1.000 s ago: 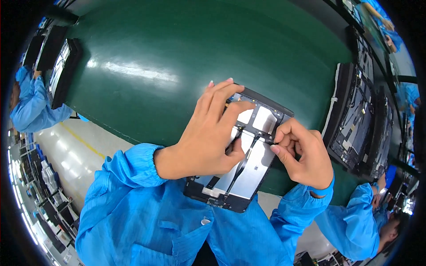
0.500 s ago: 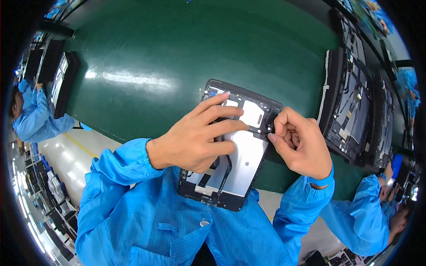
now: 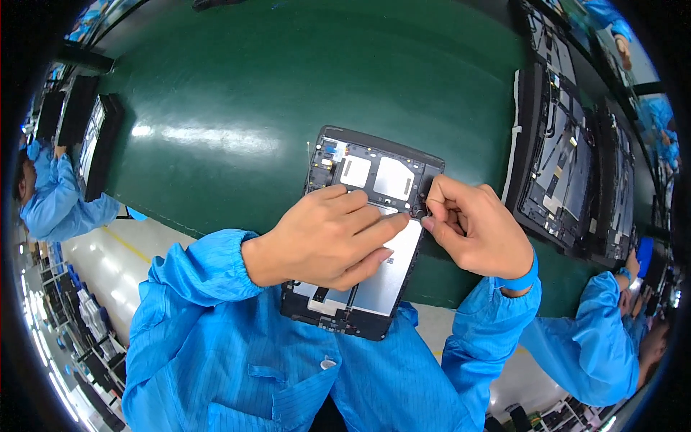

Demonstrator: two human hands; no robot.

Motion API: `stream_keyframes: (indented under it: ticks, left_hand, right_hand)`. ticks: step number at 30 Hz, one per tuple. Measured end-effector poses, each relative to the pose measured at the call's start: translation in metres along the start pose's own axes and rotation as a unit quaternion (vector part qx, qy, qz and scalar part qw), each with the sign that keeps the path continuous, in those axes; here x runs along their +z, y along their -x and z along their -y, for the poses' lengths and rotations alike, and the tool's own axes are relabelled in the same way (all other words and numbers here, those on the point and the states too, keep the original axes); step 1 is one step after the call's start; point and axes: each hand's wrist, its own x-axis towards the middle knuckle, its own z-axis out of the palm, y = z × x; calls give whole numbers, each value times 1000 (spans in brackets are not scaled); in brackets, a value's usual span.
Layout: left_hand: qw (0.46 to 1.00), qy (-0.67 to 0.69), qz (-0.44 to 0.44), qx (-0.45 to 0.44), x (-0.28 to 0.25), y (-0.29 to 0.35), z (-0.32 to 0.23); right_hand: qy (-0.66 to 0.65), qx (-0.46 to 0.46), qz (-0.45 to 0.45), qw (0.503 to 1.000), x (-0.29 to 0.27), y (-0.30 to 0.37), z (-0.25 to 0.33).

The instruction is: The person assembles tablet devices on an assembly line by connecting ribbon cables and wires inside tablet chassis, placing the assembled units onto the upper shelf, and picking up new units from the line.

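Observation:
An opened tablet [image 3: 404, 252], with a black frame, silver inner panel and thin black cables, lies in front of me. Its lower end reaches past the table's near edge. My left hand [image 3: 327, 237] rests palm down across its middle, fingers apart and partly bent, the index fingertip near the right edge. At that edge my right hand [image 3: 471, 227] is closed in a pinch of thumb and forefinger. Whatever sits between those fingertips is too small to make out. A thin wire [image 3: 309, 155] sticks out by the tablet's upper left corner.
Black-edged holders with several opened tablets [image 3: 565, 155] stand at the right of the green table [image 3: 302, 79]; more holders [image 3: 108, 140] stand at the left. Co-workers in blue sleeves sit at left [image 3: 68, 198] and right [image 3: 586, 353]. A dark object [image 3: 212, 3] shows at the far edge.
My left fingers have drawn back from the tablet's upper part and bent more, uncovering its two upper cut-outs. The tablet and my right hand appear slightly further left. The pinch stays closed.

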Motion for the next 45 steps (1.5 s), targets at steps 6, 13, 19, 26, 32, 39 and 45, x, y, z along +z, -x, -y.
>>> stream_keyframes:
  ticks: [6, 13, 19, 26, 32, 39, 45]
  left_hand:
    - [1000, 0, -1, 2, -1, -1, 1]
    - [990, -95, 34, 100, -7, -16, 3]
    - [987, -39, 55, 147, -9, -18, 24]
    - [988, 0, 42, 151, -7, -19, 28]
    - [989, 17, 46, 138, -6, -20, 28]
    - [989, 28, 66, 128, -7, -19, 28]
    - [990, 36, 34, 132, -3, -18, 30]
  right_hand:
    - [-5, 5, 3, 1000, -2, 0, -1]
    - [-45, -89, -147, 984, 14, -12, -11]
    - [-40, -94, -209, 972, 31, -27, -13]
    - [-35, -70, -227, 971, 27, -27, -17]
    - [14, 20, -187, 982, 21, 3, 10]
    - [-69, 47, -127, 988, 18, 2, -1]
    - [-93, 55, -132, 985, 19, 2, 2]
